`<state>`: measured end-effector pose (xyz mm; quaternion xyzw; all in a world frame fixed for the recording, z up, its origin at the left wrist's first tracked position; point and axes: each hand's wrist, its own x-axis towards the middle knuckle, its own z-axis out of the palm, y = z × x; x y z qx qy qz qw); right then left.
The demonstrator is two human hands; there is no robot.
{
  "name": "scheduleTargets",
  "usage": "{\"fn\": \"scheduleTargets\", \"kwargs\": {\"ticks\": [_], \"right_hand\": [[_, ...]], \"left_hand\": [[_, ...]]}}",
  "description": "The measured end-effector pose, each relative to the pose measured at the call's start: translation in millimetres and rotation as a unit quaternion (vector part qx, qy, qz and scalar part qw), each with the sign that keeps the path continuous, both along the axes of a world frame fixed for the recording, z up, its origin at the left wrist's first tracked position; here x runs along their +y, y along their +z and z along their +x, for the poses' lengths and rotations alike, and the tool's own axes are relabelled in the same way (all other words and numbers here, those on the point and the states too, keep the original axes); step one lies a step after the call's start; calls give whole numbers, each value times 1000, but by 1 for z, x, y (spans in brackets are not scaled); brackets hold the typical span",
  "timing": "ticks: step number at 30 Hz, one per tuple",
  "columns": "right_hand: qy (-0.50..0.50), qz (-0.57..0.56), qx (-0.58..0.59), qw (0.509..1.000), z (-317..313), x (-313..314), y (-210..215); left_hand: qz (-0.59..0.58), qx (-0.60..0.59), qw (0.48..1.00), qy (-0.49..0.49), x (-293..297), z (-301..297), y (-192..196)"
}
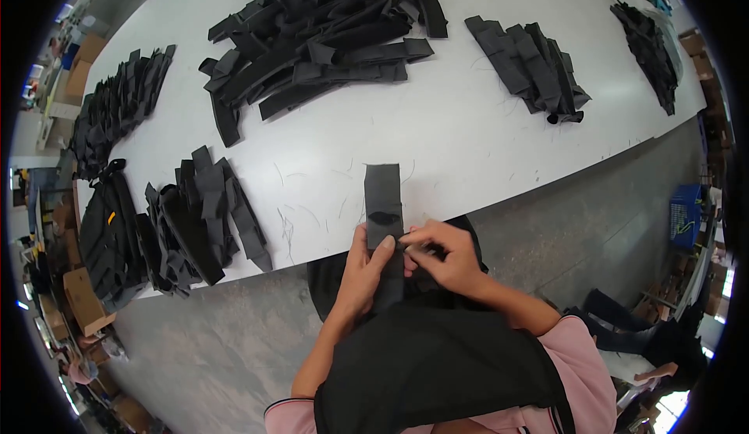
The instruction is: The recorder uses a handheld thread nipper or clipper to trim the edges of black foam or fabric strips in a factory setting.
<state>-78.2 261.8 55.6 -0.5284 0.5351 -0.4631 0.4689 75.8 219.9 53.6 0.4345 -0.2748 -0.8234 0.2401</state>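
A dark grey fabric strip (382,184) lies upright in front of me, its far end on the white table and its near end hanging over the edge toward my lap. A darker folded patch crosses its middle. My left hand (363,274) grips the strip from its left side, thumb pressed on top. On the strip's right edge, my right hand (451,258) is closed in a pinch, fingertips close to the left thumb. Something small and dark shows at those fingertips, too little to name.
The white table (460,145) carries a large heap of dark strips (320,36) at the back. Smaller bundles lie left (195,215), far left (125,106), right (534,71) and far right (647,51). Loose threads (289,223) are scattered about. A blue basket (686,215) stands beyond the right edge.
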Motion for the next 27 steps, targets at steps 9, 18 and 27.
{"fn": "scheduleTargets", "kwargs": {"ticks": [9, 18, 27], "right_hand": [[-57, 114, -129, 984, -1, -25, 9], [-150, -53, 189, 969, -20, -18, 2], [-130, -119, 323, 930, -17, -29, 4]], "left_hand": [[-39, 9, 999, -32, -8, 2, 3], [-13, 42, 999, 22, -10, 5, 2], [-38, 29, 999, 19, -9, -4, 11]]}}
